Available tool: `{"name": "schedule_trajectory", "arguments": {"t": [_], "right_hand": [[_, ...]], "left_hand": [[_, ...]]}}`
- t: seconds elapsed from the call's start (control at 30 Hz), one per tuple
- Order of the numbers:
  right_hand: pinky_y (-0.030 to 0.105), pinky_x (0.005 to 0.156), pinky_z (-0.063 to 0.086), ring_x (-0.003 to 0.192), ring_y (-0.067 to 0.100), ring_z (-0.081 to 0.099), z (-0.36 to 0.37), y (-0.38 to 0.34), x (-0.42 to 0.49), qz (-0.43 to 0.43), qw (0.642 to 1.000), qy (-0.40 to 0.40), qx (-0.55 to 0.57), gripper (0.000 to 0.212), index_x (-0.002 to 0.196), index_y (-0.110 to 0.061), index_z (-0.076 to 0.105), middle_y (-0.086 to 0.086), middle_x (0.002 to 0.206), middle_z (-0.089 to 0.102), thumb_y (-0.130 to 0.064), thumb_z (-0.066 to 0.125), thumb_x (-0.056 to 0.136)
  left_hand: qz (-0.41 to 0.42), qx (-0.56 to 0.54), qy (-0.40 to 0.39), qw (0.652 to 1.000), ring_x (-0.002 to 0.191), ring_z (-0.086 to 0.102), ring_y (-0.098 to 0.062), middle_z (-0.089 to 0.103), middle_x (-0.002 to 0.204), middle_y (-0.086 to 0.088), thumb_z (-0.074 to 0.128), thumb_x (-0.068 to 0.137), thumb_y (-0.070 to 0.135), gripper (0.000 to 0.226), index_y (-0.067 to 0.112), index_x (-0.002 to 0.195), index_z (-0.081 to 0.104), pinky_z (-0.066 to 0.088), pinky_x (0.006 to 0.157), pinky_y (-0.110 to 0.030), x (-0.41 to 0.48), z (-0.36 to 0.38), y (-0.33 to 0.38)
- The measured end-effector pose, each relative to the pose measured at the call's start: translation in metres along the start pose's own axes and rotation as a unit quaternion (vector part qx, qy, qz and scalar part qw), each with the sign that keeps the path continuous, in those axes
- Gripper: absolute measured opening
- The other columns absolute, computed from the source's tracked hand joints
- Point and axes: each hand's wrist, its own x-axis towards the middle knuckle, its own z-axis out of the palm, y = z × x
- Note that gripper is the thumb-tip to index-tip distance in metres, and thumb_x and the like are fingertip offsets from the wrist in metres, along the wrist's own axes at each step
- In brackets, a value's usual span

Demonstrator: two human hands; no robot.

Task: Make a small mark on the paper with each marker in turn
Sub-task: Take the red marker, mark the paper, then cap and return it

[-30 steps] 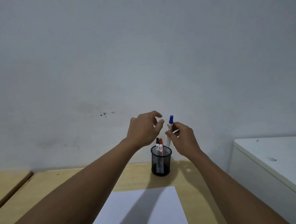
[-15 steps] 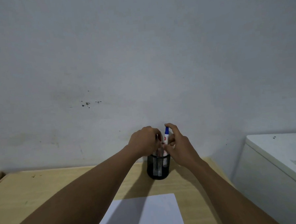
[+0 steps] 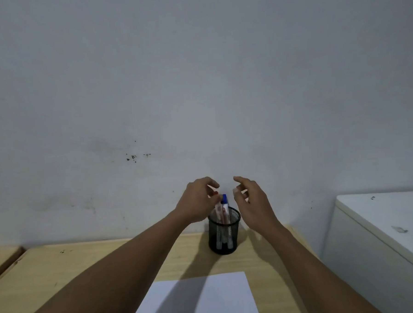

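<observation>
left hand [image 3: 198, 202] pinching red-capped marker [image 3: 218, 204] in round mesh cup [image 3: 224, 234]; right hand [image 3: 252, 203] released.

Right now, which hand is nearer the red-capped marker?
Left. The left hand has fingertips at the red-capped marker in the mesh cup; the right hand hovers open, off to its right.

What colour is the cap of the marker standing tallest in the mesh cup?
Blue cap, clearest in the head view, above the cup.
</observation>
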Motion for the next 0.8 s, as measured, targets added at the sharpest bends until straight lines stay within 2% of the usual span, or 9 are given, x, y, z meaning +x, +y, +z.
{"name": "schedule_trajectory", "arguments": {"t": [0.07, 0.13, 0.23, 0.3, 0.37, 0.43, 0.57, 0.67, 0.8], "right_hand": [[0.010, 0.070, 0.042, 0.091, -0.001, 0.057, -0.007, -0.020, -0.007, 0.018, 0.999, 0.008, 0.041, 0.037, 0.137, -0.021, 0.056, 0.000, 0.116, 0.061, -0.030, 0.053, 0.102], [0.013, 0.072, 0.042, 0.090, 0.001, 0.057, -0.013, -0.040, -0.016, 0.047, 0.995, 0.023, 0.089, 0.043, 0.135, -0.018, 0.058, -0.003, 0.107, 0.062, -0.039, 0.059, 0.098], [0.026, 0.082, 0.045, 0.094, 0.007, 0.059, -0.016, -0.066, -0.032, 0.110, 0.978, 0.045, 0.170, 0.060, 0.135, -0.015, 0.055, -0.002, 0.105, 0.062, -0.051, 0.068, 0.088], [0.030, 0.074, 0.050, 0.091, 0.013, 0.063, -0.012, -0.085, -0.048, 0.148, 0.958, 0.014, 0.246, 0.065, 0.128, -0.015, 0.058, 0.001, 0.107, 0.063, -0.055, 0.074, 0.080], [0.032, 0.064, 0.053, 0.085, 0.018, 0.063, -0.003, -0.104, -0.063, 0.174, 0.919, -0.040, 0.350, 0.063, 0.117, -0.010, 0.067, 0.005, 0.103, 0.064, -0.053, 0.081, 0.073], [0.035, 0.067, 0.054, 0.086, 0.022, 0.061, 0.006, -0.127, -0.078, 0.183, 0.877, -0.081, 0.436, 0.044, 0.105, -0.012, 0.072, 0.006, 0.101, 0.064, -0.042, 0.082, 0.075], [0.031, 0.065, 0.052, 0.078, 0.018, 0.061, 0.021, -0.163, -0.104, 0.191, 0.821, -0.088, 0.530, 0.024, 0.102, -0.013, 0.075, 0.003, 0.088, 0.068, -0.029, 0.077, 0.086], [0.025, 0.061, 0.054, 0.066, 0.012, 0.063, 0.030, -0.174, -0.118, 0.180, 0.817, -0.067, 0.544, 0.021, 0.102, -0.003, 0.074, 0.004, 0.078, 0.069, -0.020, 0.073, 0.090], [0.023, 0.069, 0.059, 0.069, 0.014, 0.066, 0.038, -0.171, -0.136, 0.146, 0.821, -0.059, 0.549, 0.010, 0.098, 0.000, 0.072, 0.009, 0.082, 0.070, -0.006, 0.068, 0.092]], "left_hand": [[0.004, -0.043, 0.062, 0.997, 0.082, 0.063, -0.005, 0.071, 0.092, 0.004, 0.073, 0.088, 0.023, 0.016, 0.015, 0.101, 0.072, 0.042, 0.067, -0.011, -0.010, -0.024, 0.010], [-0.014, -0.124, 0.126, 0.984, 0.084, 0.066, -0.005, 0.073, 0.088, 0.005, 0.075, 0.086, 0.022, 0.010, 0.016, 0.093, 0.075, 0.048, 0.071, -0.018, -0.021, -0.052, 0.021], [-0.062, -0.303, 0.195, 0.931, 0.073, 0.066, -0.003, 0.074, 0.085, 0.001, 0.075, 0.086, 0.018, 0.011, 0.012, 0.095, 0.076, 0.049, 0.067, -0.024, -0.047, -0.090, 0.037], [-0.094, -0.382, 0.214, 0.894, 0.068, 0.059, -0.008, 0.071, 0.085, 0.001, 0.073, 0.088, 0.019, 0.013, 0.011, 0.098, 0.076, 0.043, 0.059, -0.023, -0.068, -0.108, 0.047], [-0.123, -0.417, 0.212, 0.875, 0.074, 0.053, -0.015, 0.071, 0.090, 0.000, 0.072, 0.089, 0.023, 0.013, 0.014, 0.098, 0.076, 0.043, 0.062, -0.029, -0.088, -0.118, 0.054], [-0.142, -0.441, 0.198, 0.864, 0.080, 0.053, -0.018, 0.073, 0.096, -0.001, 0.071, 0.089, 0.024, 0.012, 0.017, 0.097, 0.077, 0.045, 0.070, -0.036, -0.108, -0.122, 0.059], [-0.161, -0.464, 0.166, 0.855, 0.087, 0.057, -0.019, 0.077, 0.099, -0.001, 0.074, 0.087, 0.026, 0.012, 0.018, 0.095, 0.077, 0.050, 0.079, -0.039, -0.145, -0.123, 0.062], [-0.187, -0.468, 0.160, 0.849, 0.085, 0.056, -0.017, 0.077, 0.094, 0.001, 0.076, 0.085, 0.027, 0.015, 0.017, 0.096, 0.078, 0.047, 0.076, -0.036, -0.166, -0.125, 0.055], [-0.243, -0.478, 0.135, 0.833, 0.085, 0.053, -0.016, 0.078, 0.089, 0.004, 0.078, 0.083, 0.026, 0.012, 0.016, 0.090, 0.078, 0.040, 0.069, -0.034, -0.179, -0.131, 0.042]]}}
